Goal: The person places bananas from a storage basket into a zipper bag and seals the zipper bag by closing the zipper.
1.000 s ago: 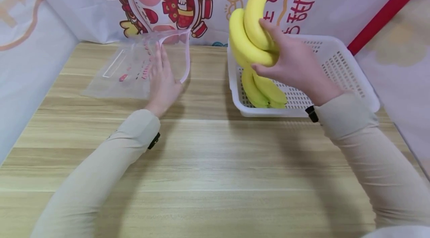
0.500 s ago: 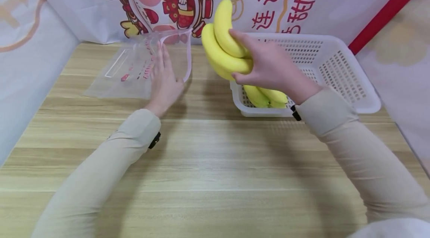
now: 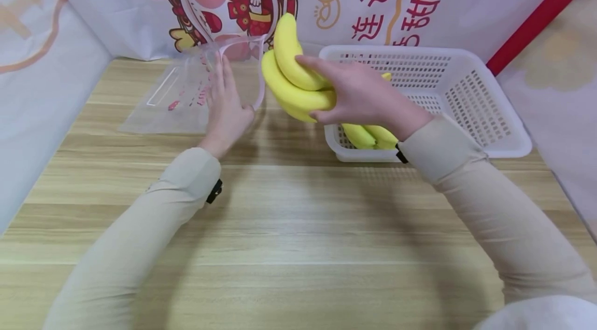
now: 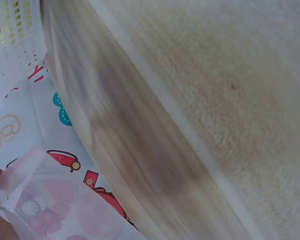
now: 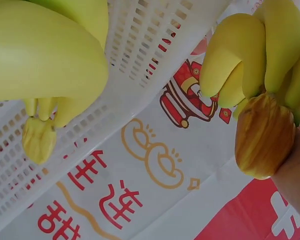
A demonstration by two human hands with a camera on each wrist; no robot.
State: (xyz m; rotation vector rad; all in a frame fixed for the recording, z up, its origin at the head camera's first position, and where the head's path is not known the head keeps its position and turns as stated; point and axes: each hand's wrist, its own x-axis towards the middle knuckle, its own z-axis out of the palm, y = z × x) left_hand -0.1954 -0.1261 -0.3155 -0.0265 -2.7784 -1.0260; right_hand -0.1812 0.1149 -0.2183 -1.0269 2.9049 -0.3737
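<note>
Left of a white perforated plastic basket [image 3: 422, 67], the right hand [image 3: 359, 90] clasps curved yellow bananas [image 3: 298, 98]; the left hand [image 3: 226, 107], fingers straight, touches a clear plastic bag [image 3: 165, 94]. Steadiness should limit snagging.

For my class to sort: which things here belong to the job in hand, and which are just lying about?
Likely the job:
- held bananas
- clear bag
- white basket
- other bananas, inside the basket

Just surroundings:
- wooden table
- printed backdrop
- red strip

Right of centre in head view, banana bunch [image 3: 358, 135] in basket [image 3: 422, 51] partly hidden by right hand [image 3: 359, 89]; print [image 3: 202, 92] on clear bag [image 3: 160, 115] blurred; left hand [image 3: 227, 107] cut off at lower left of left-wrist view, held bananas [image 3: 298, 98] at right edge of right-wrist view
</note>
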